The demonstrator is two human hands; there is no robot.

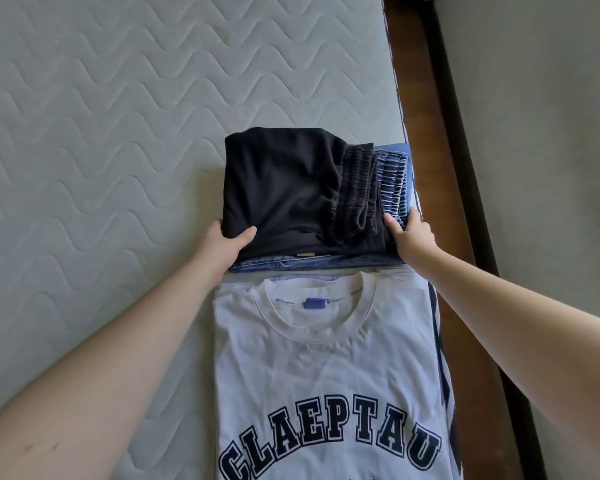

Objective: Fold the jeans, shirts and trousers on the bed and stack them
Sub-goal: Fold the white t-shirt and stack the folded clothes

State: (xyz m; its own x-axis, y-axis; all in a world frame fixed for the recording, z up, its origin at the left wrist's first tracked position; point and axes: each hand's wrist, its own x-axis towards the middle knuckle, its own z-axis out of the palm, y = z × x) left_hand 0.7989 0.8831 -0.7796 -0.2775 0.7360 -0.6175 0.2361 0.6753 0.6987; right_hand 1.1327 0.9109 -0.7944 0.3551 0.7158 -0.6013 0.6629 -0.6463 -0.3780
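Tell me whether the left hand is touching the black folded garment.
Touching. The head view shows the left hand gripping the near left corner of the black folded garment, thumb pressed on top.

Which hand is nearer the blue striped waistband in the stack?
Right. The right hand grips the stack's right edge with fingers touching the blue striped waistband. The left hand grips the black garment at the stack's left corner.

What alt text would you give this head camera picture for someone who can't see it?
Two bare hands, left hand and right hand, grip either side of a stack of folded dark clothes on a quilted mattress. A white T-shirt with navy block lettering lies flat just in front.
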